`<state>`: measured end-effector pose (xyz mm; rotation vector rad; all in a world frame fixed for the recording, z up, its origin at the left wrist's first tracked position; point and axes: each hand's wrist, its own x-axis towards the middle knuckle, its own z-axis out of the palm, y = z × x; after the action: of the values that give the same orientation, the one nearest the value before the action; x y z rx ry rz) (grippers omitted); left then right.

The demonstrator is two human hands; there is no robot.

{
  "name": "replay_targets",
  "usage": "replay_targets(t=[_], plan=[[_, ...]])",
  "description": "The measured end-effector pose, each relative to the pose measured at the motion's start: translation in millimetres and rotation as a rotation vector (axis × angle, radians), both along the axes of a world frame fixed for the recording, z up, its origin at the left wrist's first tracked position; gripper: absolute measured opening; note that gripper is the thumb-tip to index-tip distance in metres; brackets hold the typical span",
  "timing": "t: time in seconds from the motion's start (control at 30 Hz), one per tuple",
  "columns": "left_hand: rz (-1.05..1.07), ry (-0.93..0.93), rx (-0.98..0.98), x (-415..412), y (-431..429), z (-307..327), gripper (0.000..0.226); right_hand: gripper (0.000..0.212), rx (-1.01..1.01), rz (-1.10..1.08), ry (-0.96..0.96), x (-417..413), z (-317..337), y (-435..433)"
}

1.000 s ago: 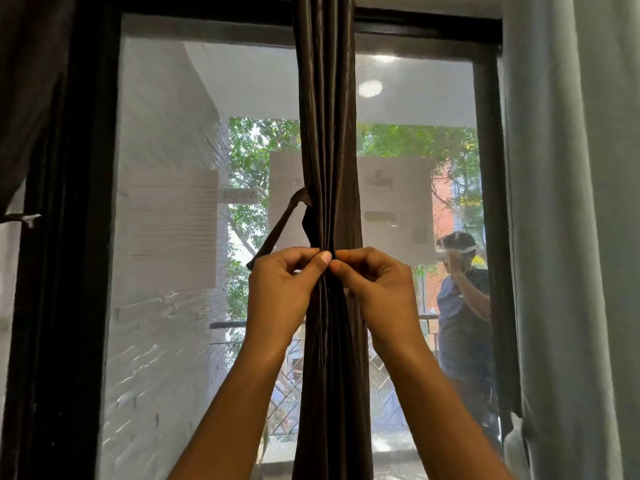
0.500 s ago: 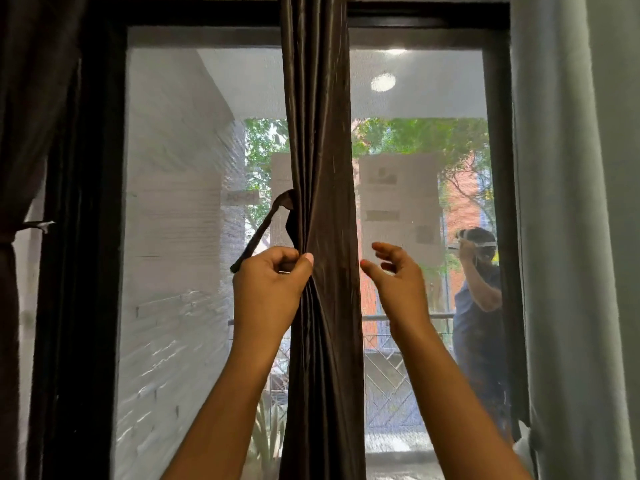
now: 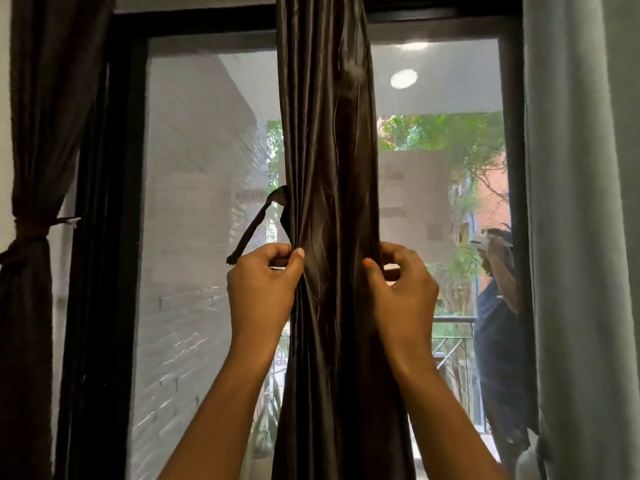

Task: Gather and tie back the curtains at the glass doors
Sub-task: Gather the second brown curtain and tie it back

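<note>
A: Where is the brown curtain?
B: Between the two hands, hanging as one gathered, pleated column in front of the glass door. It runs from well above the hands to below the wrists.
A: What is the left hand doing?
B: Its fingers are curled in and the thumb lies against the curtain's left edge, pinching a fold there.
A: And the right hand?
B: It grips the opposite edge at about the same height, thumb in front of the fabric and fingers hooked round behind it. The hands are apart, with the width of the bundle between them.
A: Is there a tie?
B: A dark tie strap comes out from behind the curtain just above the left hand. It slants down past the outer side of that hand's knuckles, and its end hangs free. I cannot tell whether the left fingers touch it.
A: What lies beyond the hands?
B: Well out past the left hand, a second dark curtain hangs beside the black door frame, cinched by its own band. Past the right hand hangs a grey-green curtain. Between the two, a figure in dark clothes shows in the glass, one arm raised.
</note>
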<state>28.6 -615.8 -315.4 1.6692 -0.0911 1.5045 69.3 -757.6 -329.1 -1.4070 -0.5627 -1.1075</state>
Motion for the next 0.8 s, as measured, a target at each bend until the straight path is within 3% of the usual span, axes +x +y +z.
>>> replay_targets(t=[0.1,0.2,0.53,0.7,0.8], plan=[[-0.105,-0.001,-0.027,-0.4,-11.1,0.2,0.017,0.024,-0.089,-0.046,-0.094,-11.9,-0.3,3.0],[-0.165,0.004,-0.027,-1.8,-20.7,1.5,0.016,0.017,-0.146,-0.034,-0.144,-16.0,2.1,5.7],[-0.305,0.034,-0.037,-3.2,-32.7,4.4,0.011,0.014,-0.139,0.113,-0.186,-8.9,-1.3,5.2],[-0.416,0.07,-0.054,-7.9,-35.2,6.9,0.009,0.016,-0.214,0.221,-0.139,-5.2,-2.1,0.2],[-0.311,0.064,-0.059,-3.5,-28.5,10.9,0.011,0.01,-0.278,0.412,-0.016,3.3,-5.4,-9.5]])
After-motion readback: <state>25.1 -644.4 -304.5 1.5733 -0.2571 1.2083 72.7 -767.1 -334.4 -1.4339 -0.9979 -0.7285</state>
